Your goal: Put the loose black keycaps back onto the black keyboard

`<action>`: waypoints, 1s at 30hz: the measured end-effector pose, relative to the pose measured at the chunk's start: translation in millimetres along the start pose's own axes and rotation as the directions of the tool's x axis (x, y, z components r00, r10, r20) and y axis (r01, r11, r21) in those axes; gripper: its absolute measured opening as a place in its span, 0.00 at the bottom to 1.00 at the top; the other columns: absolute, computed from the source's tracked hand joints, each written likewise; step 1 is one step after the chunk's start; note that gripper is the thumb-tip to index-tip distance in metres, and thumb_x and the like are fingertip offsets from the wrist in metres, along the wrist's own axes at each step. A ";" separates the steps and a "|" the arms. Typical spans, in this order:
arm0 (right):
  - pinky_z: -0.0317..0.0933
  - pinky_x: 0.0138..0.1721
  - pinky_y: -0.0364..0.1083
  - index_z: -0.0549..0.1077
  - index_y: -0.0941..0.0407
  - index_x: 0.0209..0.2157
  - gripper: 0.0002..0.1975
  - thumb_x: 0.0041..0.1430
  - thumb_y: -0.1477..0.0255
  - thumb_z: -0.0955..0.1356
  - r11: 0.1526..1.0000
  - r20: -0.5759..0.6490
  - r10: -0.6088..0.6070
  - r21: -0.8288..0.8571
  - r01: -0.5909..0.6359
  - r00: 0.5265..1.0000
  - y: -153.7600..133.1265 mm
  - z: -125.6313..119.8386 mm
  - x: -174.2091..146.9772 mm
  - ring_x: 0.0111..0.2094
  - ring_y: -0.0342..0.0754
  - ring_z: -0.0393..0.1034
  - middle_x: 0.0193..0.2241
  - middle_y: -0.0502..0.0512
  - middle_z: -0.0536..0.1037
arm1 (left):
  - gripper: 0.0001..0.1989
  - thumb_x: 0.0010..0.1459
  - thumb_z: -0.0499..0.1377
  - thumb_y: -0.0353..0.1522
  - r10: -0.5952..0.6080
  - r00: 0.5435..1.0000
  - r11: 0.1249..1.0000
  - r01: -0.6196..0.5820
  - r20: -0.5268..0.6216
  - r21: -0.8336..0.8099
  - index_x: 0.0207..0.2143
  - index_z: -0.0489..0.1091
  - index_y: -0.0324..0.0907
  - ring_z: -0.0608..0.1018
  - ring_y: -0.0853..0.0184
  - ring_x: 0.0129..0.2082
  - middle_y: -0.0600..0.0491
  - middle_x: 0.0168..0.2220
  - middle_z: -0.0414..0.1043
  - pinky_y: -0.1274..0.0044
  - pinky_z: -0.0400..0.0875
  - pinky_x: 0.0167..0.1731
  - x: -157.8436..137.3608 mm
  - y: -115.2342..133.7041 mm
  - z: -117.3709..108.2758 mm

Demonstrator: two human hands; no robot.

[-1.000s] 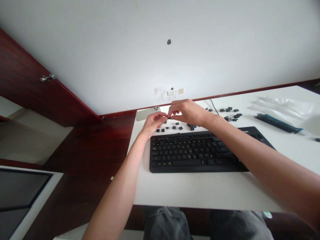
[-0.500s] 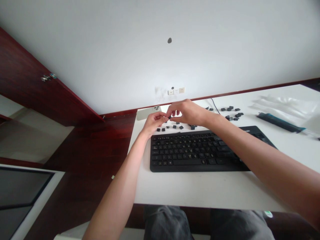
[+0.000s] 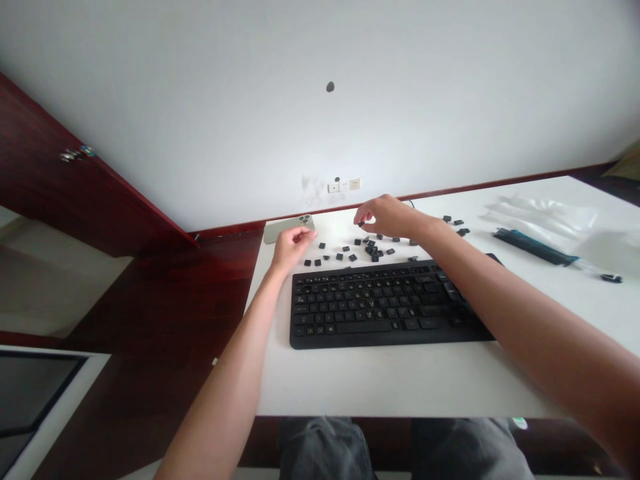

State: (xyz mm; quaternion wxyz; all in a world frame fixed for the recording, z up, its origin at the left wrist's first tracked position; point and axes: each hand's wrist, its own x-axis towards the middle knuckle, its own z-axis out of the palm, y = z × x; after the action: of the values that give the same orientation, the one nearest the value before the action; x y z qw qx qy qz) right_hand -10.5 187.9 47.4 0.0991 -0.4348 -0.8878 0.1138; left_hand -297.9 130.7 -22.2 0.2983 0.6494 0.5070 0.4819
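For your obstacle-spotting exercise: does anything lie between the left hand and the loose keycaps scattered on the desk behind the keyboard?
Nothing visible does. The left hand hovers beside the loose keycaps, with only bare white desk between them. The keyboard sits nearer the person, out of that path.

A white tabletop [image 3: 400, 380] carries a black keyboard [image 3: 385, 307] lying parallel to its near edge, left of centre. Beyond the keyboard, toward the far edge, loose black keycaps [image 3: 370, 251] are scattered, with a few more [image 3: 457, 227] further right. A phone [image 3: 287, 229] lies face down at the far left corner. Near the right edge lie a dark, teal-trimmed tool [image 3: 533, 245] and a clear plastic bag [image 3: 545, 213].
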 end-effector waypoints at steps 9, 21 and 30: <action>0.71 0.44 0.52 0.85 0.55 0.44 0.18 0.55 0.80 0.68 1.000 0.108 0.030 -0.012 -0.029 0.994 17.0 17.1 4.8 0.42 0.54 0.79 0.41 0.58 0.86 | 0.15 0.61 0.67 0.45 0.065 0.974 0.926 -0.140 0.218 0.350 0.35 0.84 0.42 0.56 0.71 0.23 0.60 0.20 0.52 0.74 0.49 0.28 -6.6 17.7 -1.5; 0.72 0.44 0.52 0.84 0.53 0.49 0.18 0.58 0.76 0.69 0.992 0.079 0.117 0.044 -0.120 0.990 24.3 -15.3 -3.6 0.44 0.54 0.80 0.43 0.57 0.86 | 0.27 0.65 0.61 0.53 -0.061 0.883 0.896 -0.157 0.465 0.416 0.28 0.83 0.40 0.62 0.70 0.20 0.53 0.18 0.68 0.74 0.51 0.26 -19.1 55.9 10.5; 0.73 0.41 0.53 0.86 0.51 0.42 0.12 0.57 0.74 0.72 0.971 0.164 0.238 -0.023 -0.238 0.957 30.4 -31.9 -14.7 0.41 0.55 0.81 0.42 0.57 0.87 | 0.28 0.64 0.60 0.54 -0.104 0.847 0.934 -0.097 0.522 0.344 0.26 0.82 0.39 0.60 0.71 0.20 0.55 0.18 0.63 0.75 0.49 0.24 -17.9 52.2 6.6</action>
State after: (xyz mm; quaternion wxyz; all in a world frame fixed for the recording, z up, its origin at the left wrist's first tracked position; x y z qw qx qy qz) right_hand 29.9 198.0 68.0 0.0101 -0.5276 -0.8343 0.1593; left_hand -272.9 98.4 15.5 0.3049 0.7994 0.4845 0.1823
